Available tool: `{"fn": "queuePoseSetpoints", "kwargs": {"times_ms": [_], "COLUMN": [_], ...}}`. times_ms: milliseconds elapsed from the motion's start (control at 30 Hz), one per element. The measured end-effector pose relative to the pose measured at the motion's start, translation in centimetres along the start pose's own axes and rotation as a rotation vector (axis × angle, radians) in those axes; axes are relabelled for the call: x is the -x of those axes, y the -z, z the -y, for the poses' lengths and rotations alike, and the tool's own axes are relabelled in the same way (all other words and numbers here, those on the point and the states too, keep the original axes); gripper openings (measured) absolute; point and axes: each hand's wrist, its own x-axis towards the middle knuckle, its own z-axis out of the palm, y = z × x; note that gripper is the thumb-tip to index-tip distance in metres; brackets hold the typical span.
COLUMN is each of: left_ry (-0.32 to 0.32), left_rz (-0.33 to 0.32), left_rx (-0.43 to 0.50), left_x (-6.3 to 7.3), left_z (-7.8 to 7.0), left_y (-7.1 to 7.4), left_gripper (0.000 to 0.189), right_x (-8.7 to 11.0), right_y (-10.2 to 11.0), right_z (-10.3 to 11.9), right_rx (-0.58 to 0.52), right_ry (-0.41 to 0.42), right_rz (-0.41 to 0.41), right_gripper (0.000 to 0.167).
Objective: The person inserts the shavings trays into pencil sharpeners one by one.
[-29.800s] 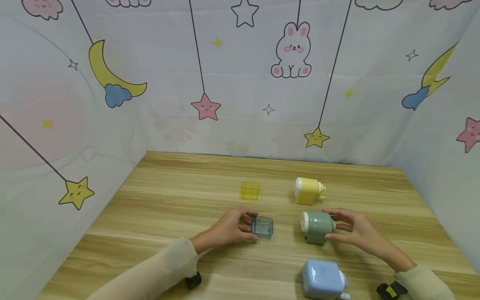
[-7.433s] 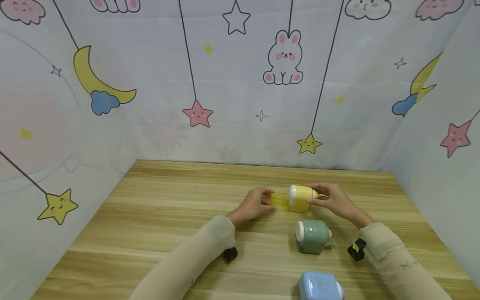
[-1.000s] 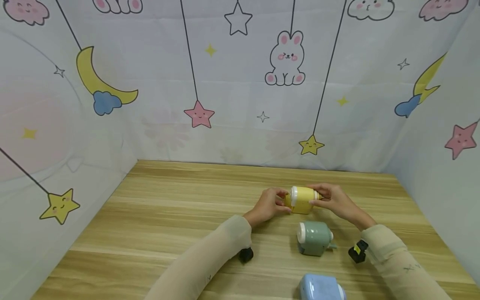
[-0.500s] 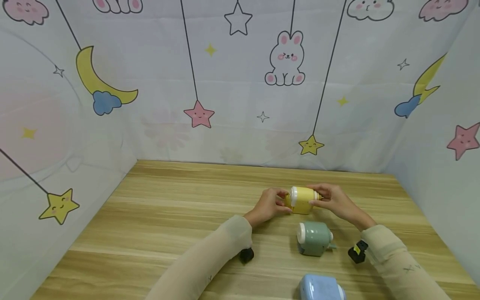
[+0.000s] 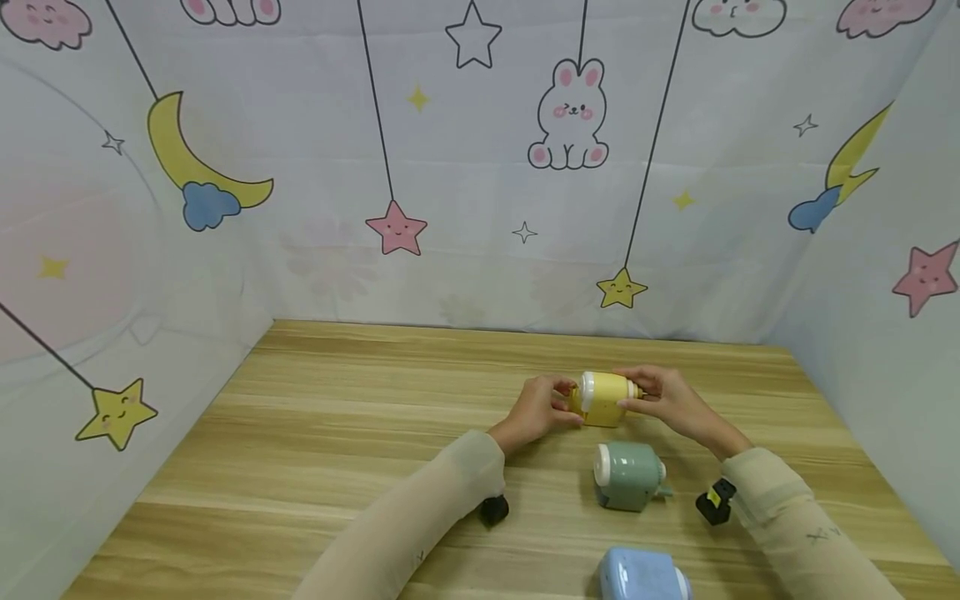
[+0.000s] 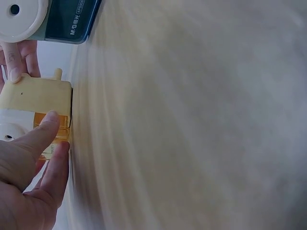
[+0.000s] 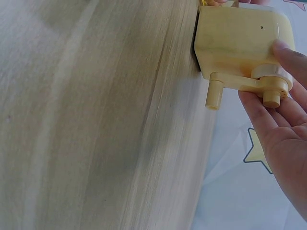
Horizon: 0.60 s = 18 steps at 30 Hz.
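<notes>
The yellow pencil sharpener [image 5: 606, 402] stands on the table between both hands, its white front facing left. My right hand [image 5: 672, 405] holds it at the crank end; in the right wrist view the thumb lies on the body and the fingers are beside the crank [image 7: 215, 94]. With thumb and fingers, my left hand [image 5: 534, 412] pinches the clear yellow shavings drawer [image 6: 63, 133] at the sharpener's front. Most of that drawer sits inside the body, with a short end showing. Nearer me, a green pencil sharpener [image 5: 632, 477] stands untouched.
A blue pencil sharpener [image 5: 642, 575] stands at the near edge of the head view, partly cut off. The wooden table [image 5: 360, 400] meets a printed cloth backdrop [image 5: 465, 275] at the back and sides.
Earlier, my hands were at the green sharpener and its loose drawer. Later the yellow drawer stuck out leftward; since then it has slid right into the yellow sharpener. Over the last second, hardly anything moved.
</notes>
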Motion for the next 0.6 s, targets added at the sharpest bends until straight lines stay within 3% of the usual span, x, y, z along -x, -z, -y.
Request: {"fn": "queuePoseSetpoints", "kwargs": {"times_ms": [600], "left_ry": [-0.022], "left_rz": [-0.002], "left_rx": [0.029], "left_x": [-0.06], "left_z": [-0.14], "left_y": [-0.3], "left_gripper": [0.053], "right_x": [0.12], "right_y": [0.13], "right_z": [0.04], "right_rx": [-0.001], "right_ry": [-0.012], "right_rz": [0.003], "right_gripper": [0.047]}}
